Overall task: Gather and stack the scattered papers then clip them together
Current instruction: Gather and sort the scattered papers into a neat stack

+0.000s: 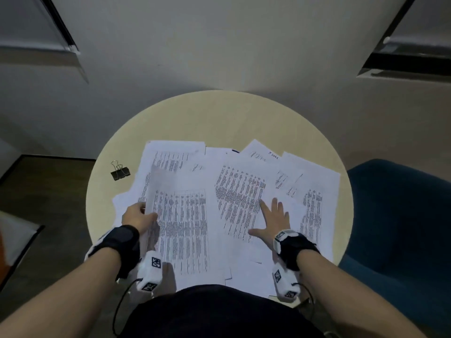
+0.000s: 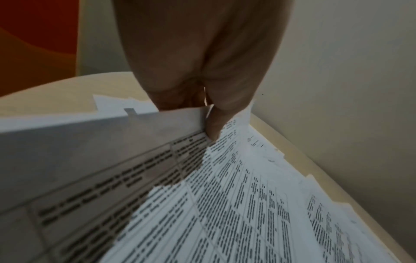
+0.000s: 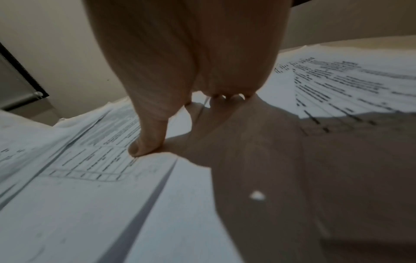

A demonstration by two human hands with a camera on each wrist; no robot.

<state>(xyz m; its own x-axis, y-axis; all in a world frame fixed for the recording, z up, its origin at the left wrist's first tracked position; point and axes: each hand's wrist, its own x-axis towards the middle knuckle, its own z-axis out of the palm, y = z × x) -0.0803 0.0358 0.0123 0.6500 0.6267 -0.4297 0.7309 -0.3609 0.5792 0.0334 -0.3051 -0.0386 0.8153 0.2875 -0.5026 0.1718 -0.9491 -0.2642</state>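
Several white printed papers (image 1: 234, 191) lie scattered and overlapping across the near half of a round beige table (image 1: 219, 113). My left hand (image 1: 139, 215) pinches the left edge of a sheet of printed tables (image 1: 180, 225), lifting that edge off the pile; in the left wrist view the thumb and fingers (image 2: 213, 124) clamp the raised sheet (image 2: 112, 160). My right hand (image 1: 273, 220) rests flat with spread fingers on papers right of centre, and its thumb (image 3: 146, 142) presses the paper (image 3: 90, 195). A black binder clip (image 1: 120, 172) sits alone on the table's left side.
A blue upholstered chair (image 1: 402, 228) stands close to the table's right edge. The far half of the table is bare wood, with a pale wall behind. Dark floor and an orange-white object (image 1: 14, 240) lie to the left.
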